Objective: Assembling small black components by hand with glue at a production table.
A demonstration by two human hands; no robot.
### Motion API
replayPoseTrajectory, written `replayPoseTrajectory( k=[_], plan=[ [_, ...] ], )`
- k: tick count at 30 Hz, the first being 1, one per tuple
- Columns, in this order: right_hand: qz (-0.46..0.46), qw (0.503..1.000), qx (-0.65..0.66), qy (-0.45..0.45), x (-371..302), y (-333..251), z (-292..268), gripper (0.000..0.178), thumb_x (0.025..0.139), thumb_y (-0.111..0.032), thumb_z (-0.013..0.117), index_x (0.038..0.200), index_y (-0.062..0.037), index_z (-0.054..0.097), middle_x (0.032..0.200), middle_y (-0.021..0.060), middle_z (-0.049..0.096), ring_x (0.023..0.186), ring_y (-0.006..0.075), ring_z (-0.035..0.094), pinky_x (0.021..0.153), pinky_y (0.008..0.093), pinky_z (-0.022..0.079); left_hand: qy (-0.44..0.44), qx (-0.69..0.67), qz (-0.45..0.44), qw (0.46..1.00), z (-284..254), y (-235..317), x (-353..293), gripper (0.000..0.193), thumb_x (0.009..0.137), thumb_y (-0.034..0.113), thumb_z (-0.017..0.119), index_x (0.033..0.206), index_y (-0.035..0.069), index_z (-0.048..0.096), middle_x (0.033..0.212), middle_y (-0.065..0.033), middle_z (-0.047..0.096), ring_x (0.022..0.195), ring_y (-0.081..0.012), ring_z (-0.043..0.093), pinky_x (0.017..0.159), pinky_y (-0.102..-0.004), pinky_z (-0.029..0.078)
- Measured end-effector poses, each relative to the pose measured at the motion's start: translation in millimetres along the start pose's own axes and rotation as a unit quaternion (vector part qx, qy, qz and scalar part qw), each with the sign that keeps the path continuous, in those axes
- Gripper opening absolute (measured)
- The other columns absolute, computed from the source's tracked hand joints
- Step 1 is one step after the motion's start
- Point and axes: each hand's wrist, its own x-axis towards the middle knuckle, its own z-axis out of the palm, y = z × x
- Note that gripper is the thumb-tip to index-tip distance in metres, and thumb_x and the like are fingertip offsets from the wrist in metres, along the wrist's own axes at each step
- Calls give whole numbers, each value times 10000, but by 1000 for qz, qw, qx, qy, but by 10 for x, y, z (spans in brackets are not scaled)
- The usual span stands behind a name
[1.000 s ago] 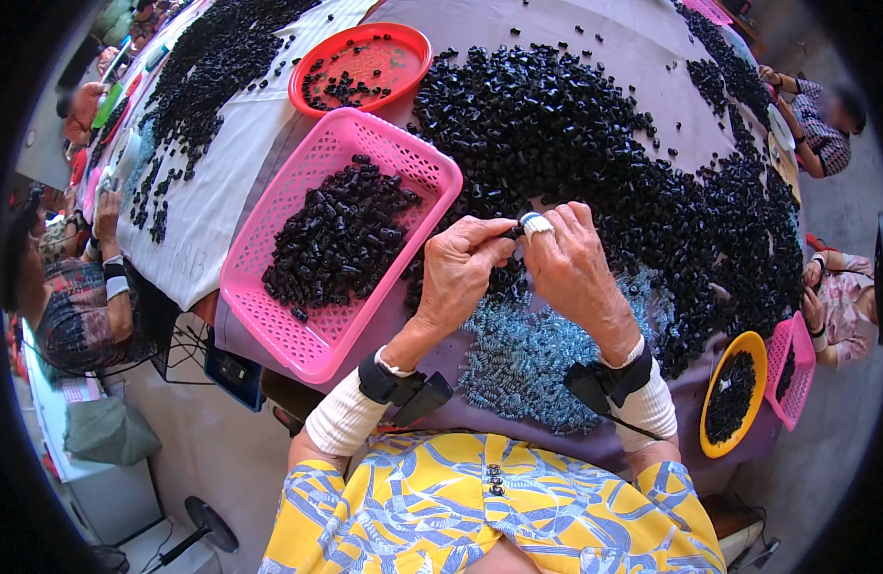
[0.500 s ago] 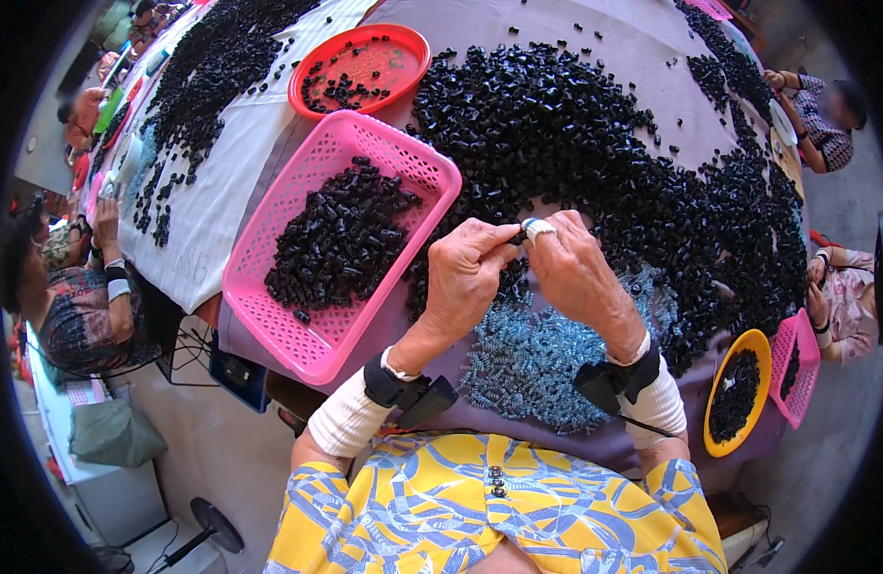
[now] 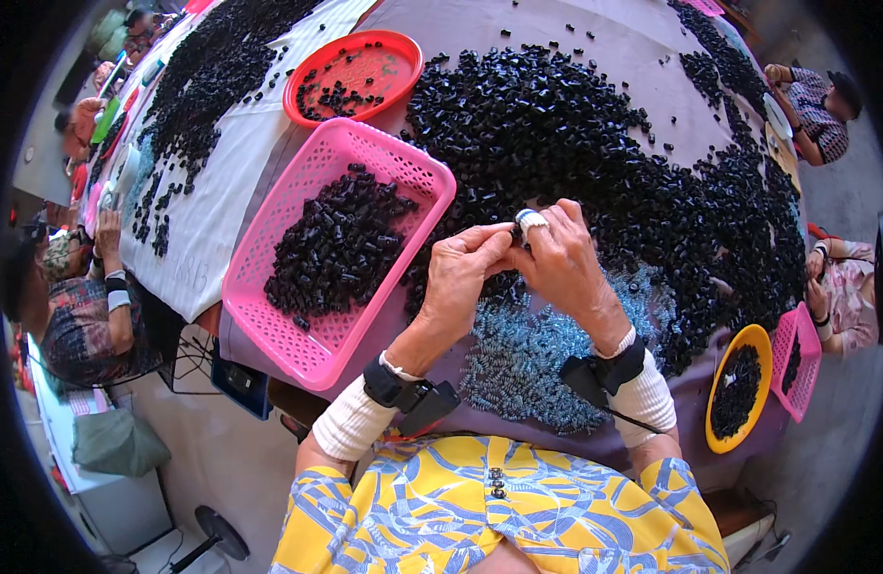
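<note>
In the head view, the left hand (image 3: 463,277) and the right hand (image 3: 563,263) meet fingertip to fingertip above the bench (image 3: 614,38), their fingers closed together on a small black part (image 3: 514,232) pinched between them, near the bench's near edge. Just beneath the hands lies a patch of pale blue springs (image 3: 528,354), with the large heap of black parts (image 3: 575,143) spreading behind toward the far edge. A pink basket (image 3: 338,251) holding more black parts sits at the bench's left edge beside the left hand, and a red round tray (image 3: 353,77) lies beyond it.

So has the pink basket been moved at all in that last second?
No. The pink basket lies as before, its far corner just below the red round tray and its right rim beside the left hand; only the camera shifted slightly.
</note>
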Motion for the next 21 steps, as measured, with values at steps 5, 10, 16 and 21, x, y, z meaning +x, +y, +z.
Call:
replayPoseTrajectory(
  k=[5, 10, 16, 21],
  plan=[
    [26, 996, 80, -14, 1, 30, -20, 207, 707, -183, 684, 720, -19, 560, 698, 113, 576, 701, 265, 562, 776, 391, 403, -53, -42, -93, 993, -58, 17, 5, 236, 947, 205, 498, 1010, 4, 604, 916, -84, 644, 843, -156, 636, 806, -333, 528],
    [43, 995, 85, -24, 12, 32, -41, 208, 704, -196, 672, 724, -18, 567, 692, 109, 578, 693, 261, 559, 763, 389, 401, -71, -97, -86, 989, -14, 4, 18, 225, 959, 214, 467, 985, 26, 589, 914, -77, 634, 840, -154, 630, 799, -337, 529],
    [60, 995, 83, -21, -9, 45, -43, 216, 690, -208, 677, 722, -18, 582, 704, 110, 585, 716, 265, 564, 764, 386, 399, -110, -135, -116, 978, -34, -12, 33, 255, 953, 222, 464, 985, 8, 599, 888, -96, 649, 825, -173, 641, 795, -340, 535],
    [55, 994, 92, -26, 11, 31, -47, 228, 671, -211, 689, 707, -10, 588, 707, 117, 582, 727, 272, 557, 761, 382, 407, -102, -170, -141, 970, -52, -27, 38, 259, 948, 215, 453, 977, 0, 595, 889, -111, 649, 831, -195, 642, 811, -372, 528]
  ],
)
